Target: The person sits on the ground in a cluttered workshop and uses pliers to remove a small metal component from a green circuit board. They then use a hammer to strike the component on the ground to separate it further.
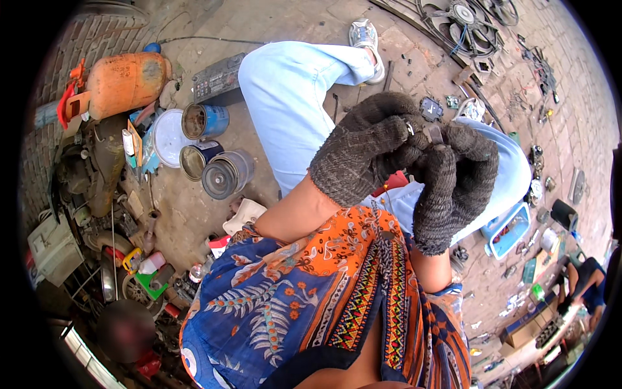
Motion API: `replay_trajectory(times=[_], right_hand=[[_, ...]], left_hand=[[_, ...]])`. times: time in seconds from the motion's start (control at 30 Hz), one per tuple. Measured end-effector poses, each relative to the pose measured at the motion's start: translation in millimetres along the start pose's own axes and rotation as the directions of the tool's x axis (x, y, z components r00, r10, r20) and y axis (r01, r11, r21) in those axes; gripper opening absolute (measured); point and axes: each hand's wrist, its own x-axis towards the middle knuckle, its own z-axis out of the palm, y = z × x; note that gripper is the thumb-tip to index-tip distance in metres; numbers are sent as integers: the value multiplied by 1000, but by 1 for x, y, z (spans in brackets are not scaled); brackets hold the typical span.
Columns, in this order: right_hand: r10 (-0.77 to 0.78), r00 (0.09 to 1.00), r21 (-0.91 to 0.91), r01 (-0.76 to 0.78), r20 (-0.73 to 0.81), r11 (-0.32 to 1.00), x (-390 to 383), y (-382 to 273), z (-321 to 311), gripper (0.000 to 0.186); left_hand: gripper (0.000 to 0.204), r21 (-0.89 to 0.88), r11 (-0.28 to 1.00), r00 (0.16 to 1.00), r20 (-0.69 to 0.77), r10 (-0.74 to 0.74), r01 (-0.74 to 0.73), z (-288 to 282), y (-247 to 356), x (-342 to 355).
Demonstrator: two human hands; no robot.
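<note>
Cans [216, 122] and an orange cylinder [127, 84] sit left of the left hand [364, 148].

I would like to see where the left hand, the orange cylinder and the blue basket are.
Left hand [363, 141]: head view, mid-glove.
Orange cylinder [126, 84]: head view, side of body.
Blue basket [493, 245]: head view, left rim.

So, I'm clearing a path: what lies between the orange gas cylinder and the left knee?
In the head view, mainly a black, battery-like block lies between the cylinder and knee.
</note>
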Motion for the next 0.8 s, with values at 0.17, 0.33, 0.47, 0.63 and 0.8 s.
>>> replay_trajectory(times=[0.17,0.33,0.47,0.63,0.8], right_hand=[[58,997,-170,-50,43,984,1,3,-6,30],[45,999,-27,-45,5,999,0,3,-1,29],[24,1000,-69,-24,7,997,1,4,1,27],[178,981,-2,-179,75,984,-1,-9,-6,26],[121,991,-129,-112,62,985,0,-4,-8,24]], left_hand=[[24,184,979,996,36,82,-88,-1,2,1],[26,417,892,978,-26,206,-177,4,2,-1],[24,529,812,960,17,281,-247,3,4,-2],[22,704,623,917,103,386,-341,11,-1,-7],[24,823,358,853,261,453,-441,11,-1,-7]])
